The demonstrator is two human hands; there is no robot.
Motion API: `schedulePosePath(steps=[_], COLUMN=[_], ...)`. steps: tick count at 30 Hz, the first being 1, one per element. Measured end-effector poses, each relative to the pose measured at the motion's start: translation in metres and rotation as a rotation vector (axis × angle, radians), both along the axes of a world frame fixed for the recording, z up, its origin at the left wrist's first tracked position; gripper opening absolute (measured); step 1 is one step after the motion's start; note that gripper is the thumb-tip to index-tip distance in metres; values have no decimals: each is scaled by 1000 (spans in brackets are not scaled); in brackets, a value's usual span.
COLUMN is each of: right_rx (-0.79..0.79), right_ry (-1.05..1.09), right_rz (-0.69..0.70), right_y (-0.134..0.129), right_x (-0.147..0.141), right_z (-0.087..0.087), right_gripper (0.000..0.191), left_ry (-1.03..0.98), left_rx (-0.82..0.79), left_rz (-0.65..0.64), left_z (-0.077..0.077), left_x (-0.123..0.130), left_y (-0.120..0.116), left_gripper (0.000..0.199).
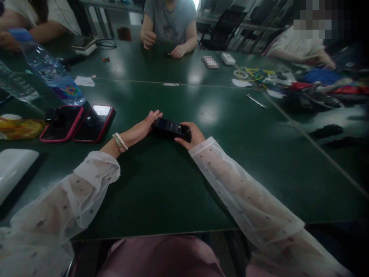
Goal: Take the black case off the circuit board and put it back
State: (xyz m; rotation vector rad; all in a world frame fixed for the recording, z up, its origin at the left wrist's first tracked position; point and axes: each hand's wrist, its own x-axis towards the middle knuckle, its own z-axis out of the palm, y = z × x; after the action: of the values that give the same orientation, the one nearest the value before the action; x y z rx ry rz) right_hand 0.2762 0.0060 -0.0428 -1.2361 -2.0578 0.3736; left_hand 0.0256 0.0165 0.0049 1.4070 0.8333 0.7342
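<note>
In the head view, a black handheld device (168, 129) with a small screen and a row of buttons lies low over the dark green table (161, 192). My right hand (193, 135) is closed around its right end, thumb on the near side and fingers on the far side. My left hand (148, 122) is at the device's left end with fingers stretched out and together. It seems to touch that end, though the palm side is hidden. A beaded bracelet (120, 142) circles my left wrist.
To the left are two red-edged phones (95, 123), a water bottle (54, 73) and a yellow packet (21, 129). A wrench (256, 101) lies on the right, near tangled cables (253, 75) and a blue bundle (325, 76). Several people (173, 27) sit around the table.
</note>
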Motion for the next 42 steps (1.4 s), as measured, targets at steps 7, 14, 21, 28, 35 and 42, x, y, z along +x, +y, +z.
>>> schedulePosePath(steps=[7,14,21,28,35,42], right_rx=[-12,-29,-16,-10,89,173], right_ry=[-9,21,76,140,159,193], right_rz=[2,13,5,-13,-62,-232], right_y=[0,2,3,-3,-9,-1], right_x=[1,2,1,-2,-2,10], right_z=[2,1,1,9,19,18], right_gripper=[58,58,54,51,53,59], left_ry=[15,35,44,25,-8,43], left_rx=[7,14,30,27,50,22], left_rz=[-5,-23,6,32,-18,-25], left_z=[-3,-8,-9,-11,-10,-7], left_x=[0,-1,1,1,1,-1], left_y=[2,5,4,5,5,3], left_gripper=[82,82,77,72,64,74])
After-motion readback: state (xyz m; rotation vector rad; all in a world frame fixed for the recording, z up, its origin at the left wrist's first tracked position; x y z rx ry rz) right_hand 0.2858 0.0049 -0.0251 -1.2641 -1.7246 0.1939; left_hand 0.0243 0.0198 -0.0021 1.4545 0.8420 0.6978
